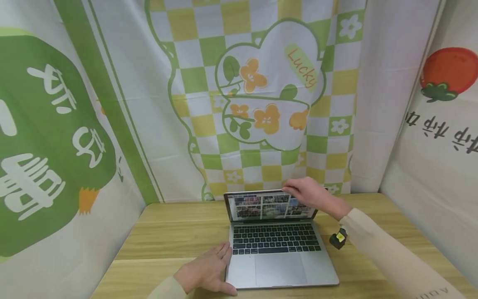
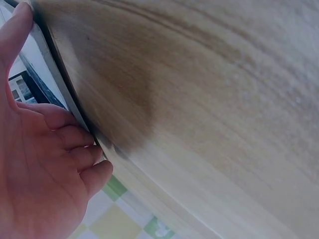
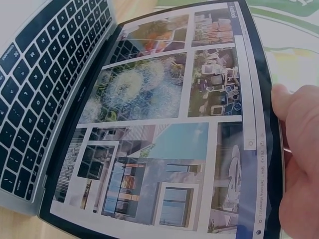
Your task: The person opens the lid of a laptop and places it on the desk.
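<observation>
A silver laptop [image 1: 281,265] stands unfolded on the wooden table, its lit screen [image 1: 272,206] showing a grid of photos. At the top edge of that screen, toward its right end, my right hand [image 1: 310,192] pinches the lid. The right wrist view shows the thumb and fingers of this hand [image 3: 304,154] at the lid's edge, beside the bright screen [image 3: 149,124]. Against the left side of the laptop base rests my left hand [image 1: 209,268], fingers extended, thumb near the front corner. In the left wrist view its palm [image 2: 45,164] faces the camera, fingertips touching the laptop's edge.
The wooden table [image 1: 179,232] carries the laptop near its middle. Printed cloth [image 1: 186,99] hangs behind it, with more cloth along both sides. A small black device with a yellow mark [image 1: 338,238] is at my right wrist.
</observation>
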The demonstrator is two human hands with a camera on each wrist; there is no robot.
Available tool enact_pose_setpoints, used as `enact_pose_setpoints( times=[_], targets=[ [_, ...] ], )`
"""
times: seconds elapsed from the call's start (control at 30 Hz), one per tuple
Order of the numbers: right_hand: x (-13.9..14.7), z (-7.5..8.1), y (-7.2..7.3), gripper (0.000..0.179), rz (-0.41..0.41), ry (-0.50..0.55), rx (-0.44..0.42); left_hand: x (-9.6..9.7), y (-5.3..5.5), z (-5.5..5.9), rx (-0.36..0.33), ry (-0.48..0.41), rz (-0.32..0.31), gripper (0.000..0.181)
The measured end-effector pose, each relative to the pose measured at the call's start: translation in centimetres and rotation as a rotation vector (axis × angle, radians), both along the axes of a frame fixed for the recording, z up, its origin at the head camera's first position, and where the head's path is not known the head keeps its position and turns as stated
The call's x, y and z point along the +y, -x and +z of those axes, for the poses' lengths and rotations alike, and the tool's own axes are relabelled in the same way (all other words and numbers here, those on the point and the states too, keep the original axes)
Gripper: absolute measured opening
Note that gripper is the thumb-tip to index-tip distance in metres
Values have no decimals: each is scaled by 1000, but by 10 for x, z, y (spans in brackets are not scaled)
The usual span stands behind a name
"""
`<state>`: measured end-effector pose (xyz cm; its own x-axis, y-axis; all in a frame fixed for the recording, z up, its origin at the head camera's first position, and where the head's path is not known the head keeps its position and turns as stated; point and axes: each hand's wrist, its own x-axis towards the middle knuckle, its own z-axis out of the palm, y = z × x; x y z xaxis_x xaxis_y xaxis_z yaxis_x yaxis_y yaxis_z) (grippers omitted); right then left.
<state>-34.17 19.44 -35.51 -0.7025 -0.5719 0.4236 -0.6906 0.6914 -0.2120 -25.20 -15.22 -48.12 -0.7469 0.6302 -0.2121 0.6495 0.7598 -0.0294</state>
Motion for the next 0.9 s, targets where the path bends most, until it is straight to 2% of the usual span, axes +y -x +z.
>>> enact_pose_setpoints(
  times=[0.2,0.4,0.7,0.9],
  targets=[
    [2,0,6,14,20,9,-4,0,0,0,-8,0,6,115],
    [4,1,8,12,4,13,-3,0,0,0,-16,-2,14,115],
    [6,1,11,19,-91,-6,-2,-1,-1,1,-16,2,22,115],
    [7,3,13,20,-121,-12,0,-1,-1,2,-23,5,29,115]
  ],
)
